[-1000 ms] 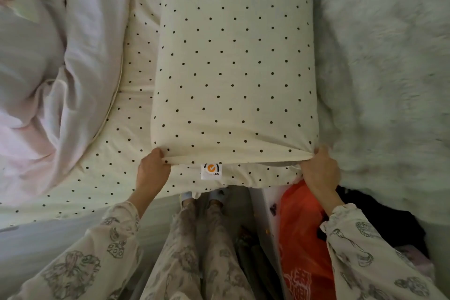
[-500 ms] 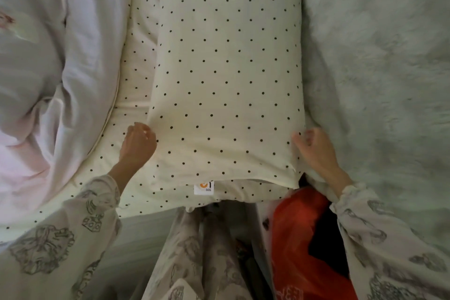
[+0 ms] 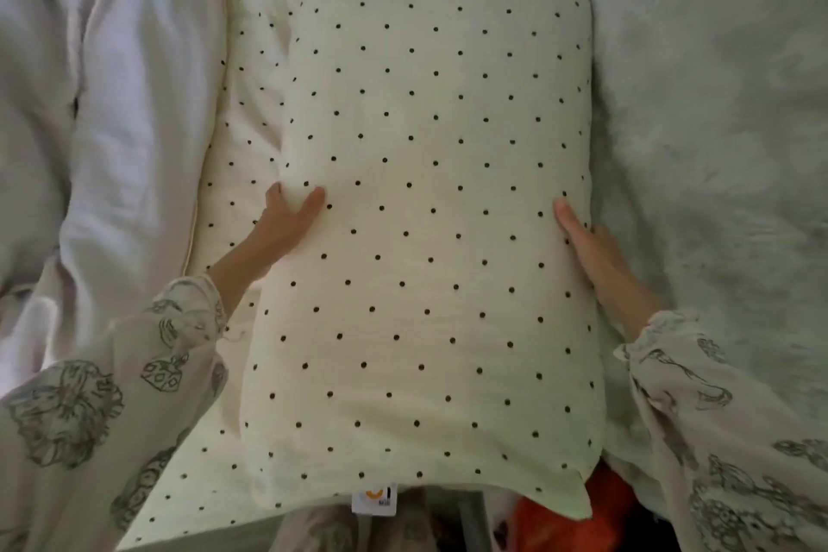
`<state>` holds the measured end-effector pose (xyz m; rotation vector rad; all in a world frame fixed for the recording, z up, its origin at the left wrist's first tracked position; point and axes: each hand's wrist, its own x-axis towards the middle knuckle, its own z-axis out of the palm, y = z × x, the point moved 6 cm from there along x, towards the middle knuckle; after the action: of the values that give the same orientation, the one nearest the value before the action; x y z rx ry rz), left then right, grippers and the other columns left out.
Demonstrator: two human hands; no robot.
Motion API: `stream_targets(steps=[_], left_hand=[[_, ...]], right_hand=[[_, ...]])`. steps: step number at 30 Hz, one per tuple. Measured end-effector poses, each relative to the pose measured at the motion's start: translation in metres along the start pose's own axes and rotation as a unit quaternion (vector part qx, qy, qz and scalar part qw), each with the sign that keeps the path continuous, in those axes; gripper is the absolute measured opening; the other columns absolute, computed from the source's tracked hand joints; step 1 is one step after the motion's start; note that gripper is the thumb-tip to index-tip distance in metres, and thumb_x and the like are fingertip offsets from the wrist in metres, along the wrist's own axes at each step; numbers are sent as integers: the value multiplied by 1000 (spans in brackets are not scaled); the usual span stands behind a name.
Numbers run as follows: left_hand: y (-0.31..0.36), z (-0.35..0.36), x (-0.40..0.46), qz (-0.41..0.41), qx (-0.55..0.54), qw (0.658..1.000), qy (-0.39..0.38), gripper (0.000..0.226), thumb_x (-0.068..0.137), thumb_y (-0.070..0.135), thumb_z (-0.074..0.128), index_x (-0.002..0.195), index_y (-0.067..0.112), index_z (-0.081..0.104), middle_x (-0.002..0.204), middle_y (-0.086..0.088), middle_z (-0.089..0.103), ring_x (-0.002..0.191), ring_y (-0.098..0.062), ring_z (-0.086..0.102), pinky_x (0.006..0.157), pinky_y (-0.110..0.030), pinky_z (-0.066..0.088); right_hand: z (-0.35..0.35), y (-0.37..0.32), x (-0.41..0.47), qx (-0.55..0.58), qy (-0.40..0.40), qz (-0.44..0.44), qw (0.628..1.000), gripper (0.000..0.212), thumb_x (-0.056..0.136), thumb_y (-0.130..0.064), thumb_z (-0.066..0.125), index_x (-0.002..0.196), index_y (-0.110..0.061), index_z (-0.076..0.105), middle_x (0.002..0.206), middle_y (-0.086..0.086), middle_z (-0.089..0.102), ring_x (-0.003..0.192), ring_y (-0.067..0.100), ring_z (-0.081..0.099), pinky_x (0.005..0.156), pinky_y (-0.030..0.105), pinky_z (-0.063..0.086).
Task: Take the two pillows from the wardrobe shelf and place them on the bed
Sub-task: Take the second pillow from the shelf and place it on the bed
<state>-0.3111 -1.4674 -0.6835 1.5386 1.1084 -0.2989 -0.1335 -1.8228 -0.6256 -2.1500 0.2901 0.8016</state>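
A cream pillow (image 3: 430, 238) with small dark dots lies flat on the bed, filling the middle of the head view, its long sides running from six o'clock toward twelve. It rests on a dotted sheet (image 3: 242, 112) of the same pattern, which shows along the pillow's nine o'clock side and again at seven o'clock.

The left hand (image 3: 284, 224) grips the pillow's nine o'clock edge about halfway along: the thumb lies on the top face while the fingers curl around the side, pinching a fold of the cover between them. The right hand (image 3: 591, 255) is pressed against the three o'clock edge at about the same height, its thumb stretched flat on the top face; the other fingers are hidden behind the pillow's side, so whether they close under it cannot be told. Both wrists come out of pale sleeves (image 3: 134, 381) printed with grey flowers.

At six o'clock a small white label (image 3: 374, 503) hangs from the pillow's near seam, showing an orange curved mark and tiny dark lettering too blurred to read.

A rumpled white duvet (image 3: 103, 103) lies at nine o'clock, a fluffy pale blanket (image 3: 717, 126) at three o'clock. Something orange-red (image 3: 569, 524) shows under the pillow's five o'clock corner.
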Motion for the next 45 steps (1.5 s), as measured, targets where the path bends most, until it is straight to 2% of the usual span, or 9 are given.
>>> stream_targets(steps=[5, 9, 14, 19, 24, 30, 36, 41, 45], left_hand=[[-7, 4, 7, -20, -67, 997, -22, 92, 71, 68, 60, 142, 31, 16, 113, 15, 50, 90, -3, 52, 66, -23, 43], [15, -2, -10, 26, -105, 993, -49, 93, 63, 63, 72, 137, 31, 27, 115, 16, 57, 102, -8, 61, 73, -26, 52], [54, -3, -36, 86, -147, 985, 19, 61, 77, 47, 69, 128, 30, 38, 118, 12, 59, 96, 2, 64, 69, -19, 57], [61, 22, -38, 73, -176, 981, 44, 72, 77, 47, 70, 134, 27, 32, 125, 8, 55, 108, -11, 60, 78, -32, 55], [46, 60, -23, 22, -156, 987, 18, 69, 76, 42, 72, 130, 30, 31, 123, 8, 54, 108, -14, 58, 79, -31, 52], [59, 41, 21, -29, -153, 986, 54, 101, 63, 63, 72, 141, 16, 27, 137, -3, 47, 117, -23, 54, 99, -45, 46], [100, 36, 47, -49, -249, 967, 7, 69, 69, 41, 79, 125, 11, 53, 118, -8, 66, 99, -25, 68, 80, -41, 57], [115, 25, 28, 4, -291, 952, 100, 57, 71, 27, 79, 117, 17, 47, 105, 1, 64, 86, -15, 66, 51, -25, 55], [128, 13, 16, 62, -324, 935, 131, 40, 74, 24, 77, 104, 26, 51, 101, 6, 67, 82, -10, 70, 58, -28, 57]], right_hand=[[-3, -8, 12, 50, 2, 22, 999, 93, 65, -72, 62, 139, -21, 39, 130, -2, 55, 116, 21, 53, 100, 36, 41], [-10, -30, 8, 72, -16, 4, 997, 82, 69, -61, 67, 137, -21, 42, 124, -5, 56, 105, 16, 53, 87, 30, 41], [-30, -79, 7, 42, -26, -43, 998, 81, 62, -65, 68, 131, -29, 47, 123, -6, 59, 108, 17, 57, 90, 37, 46], [-65, -120, 21, 25, 0, -105, 994, 74, 60, -66, 70, 122, -30, 52, 103, -16, 62, 92, 4, 61, 69, 23, 47], [-70, -96, 51, -41, -19, -50, 998, 66, 79, -57, 62, 132, -20, 49, 128, 3, 59, 113, 23, 56, 98, 39, 44], [-53, -86, 82, -33, 29, -24, 999, 93, 75, -68, 57, 143, -9, 32, 143, 8, 45, 128, 27, 44, 95, 30, 35], [-49, -108, 102, 2, 46, -32, 998, 98, 65, -74, 62, 138, -13, 39, 136, 4, 51, 122, 26, 50, 103, 40, 39], [-56, -124, 90, 52, 23, -75, 996, 62, 62, -57, 75, 112, -23, 58, 106, -7, 66, 92, 10, 63, 75, 30, 52], [-65, -136, 85, 69, 52, -102, 991, 67, 63, -53, 76, 116, -21, 51, 102, -11, 61, 86, 3, 58, 63, 21, 44]])
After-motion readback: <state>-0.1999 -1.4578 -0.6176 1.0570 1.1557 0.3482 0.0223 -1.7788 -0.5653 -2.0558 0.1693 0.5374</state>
